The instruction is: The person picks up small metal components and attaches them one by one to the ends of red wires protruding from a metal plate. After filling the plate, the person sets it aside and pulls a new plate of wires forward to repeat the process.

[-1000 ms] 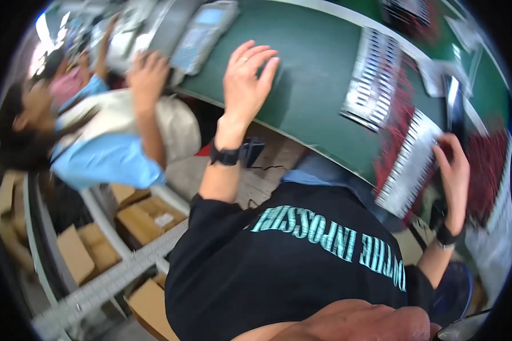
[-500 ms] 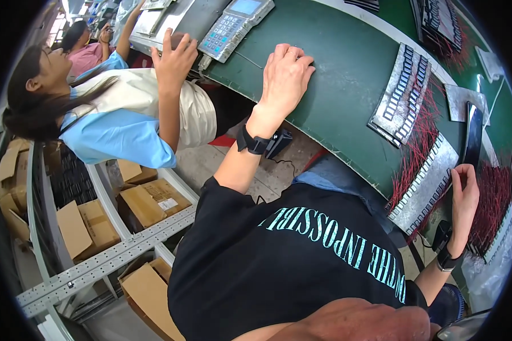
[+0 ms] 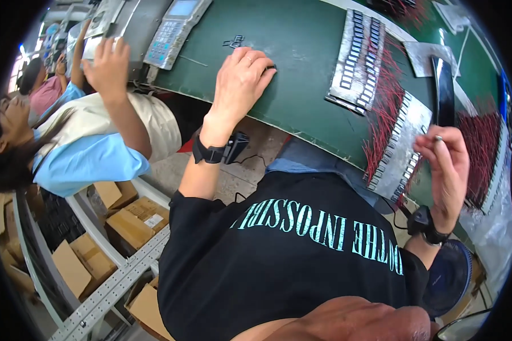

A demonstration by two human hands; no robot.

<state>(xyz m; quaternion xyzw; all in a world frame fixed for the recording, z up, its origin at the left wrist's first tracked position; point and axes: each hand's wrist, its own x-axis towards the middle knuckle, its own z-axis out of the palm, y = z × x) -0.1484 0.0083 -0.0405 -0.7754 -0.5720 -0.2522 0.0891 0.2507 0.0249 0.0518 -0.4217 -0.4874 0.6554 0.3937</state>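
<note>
My left hand [image 3: 240, 84] rests over the green table [image 3: 301, 108] with its fingers curled. A small black piece [image 3: 271, 67] shows at its thumb and fingertips. Just beyond the knuckles lie several small black frame-shaped parts [image 3: 234, 41]. My right hand [image 3: 450, 162] is closed in a pinch above a metal plate [image 3: 405, 142] lined with small black-framed parts and thin red wires. A small greyish tip [image 3: 438, 138] shows at its fingers; what it belongs to is unclear. Another metal plate [image 3: 355, 59] with rows of such parts lies farther off, touching the red wires [image 3: 387, 85].
A grey keypad device [image 3: 168, 40] stands at the far left of the table, where a co-worker's raised hand [image 3: 109, 68] is. A glossy black curved piece [image 3: 444, 85] lies on a metal sheet [image 3: 418, 59]. More red wires [image 3: 479, 153] are at right; cardboard boxes [image 3: 133, 224] sit at left.
The view has shifted, so the table sits farther left. My right hand has lifted off the plate's edge with fingers pinched. Small black parts now show beyond my left hand. The co-worker's hand has risen.
</note>
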